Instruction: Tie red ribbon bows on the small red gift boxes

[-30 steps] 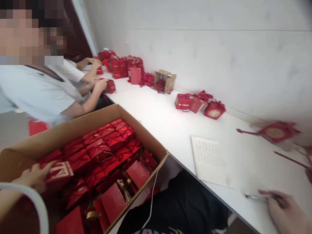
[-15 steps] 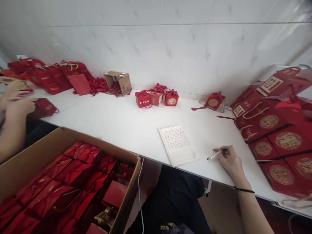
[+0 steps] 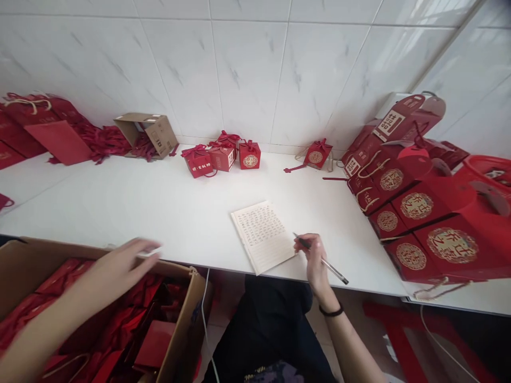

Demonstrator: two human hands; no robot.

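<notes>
My right hand [image 3: 313,260] is closed around a clear-barrelled pen [image 3: 336,272], its dark tip pointing up and left. That hand rests by the right edge of an open notebook [image 3: 265,250], whose upper part carries rows of handwriting above blank lines. My left hand [image 3: 125,261] is stretched over the large cardboard box [image 3: 191,298], near the table edge, blurred by motion. Its thumb stands apart from the fingers, with a whitish patch between them that I cannot make out. Red gift boxes [image 3: 155,343] with ribbons fill the cardboard box below.
Small red gift boxes [image 3: 249,157] stand along the tiled wall, with another [image 3: 317,155] farther right. Stacked red boxes [image 3: 415,205] occupy the table's right side. A small carton [image 3: 159,138] of ribbons and red bags [image 3: 59,141] are at the left. A white cable [image 3: 205,314] hangs beside the large box.
The view has swung right, and the co-worker's hands are out of sight. My left arm has come in over the box. My right hand has moved to the notebook's edge, the pen turned around.
</notes>
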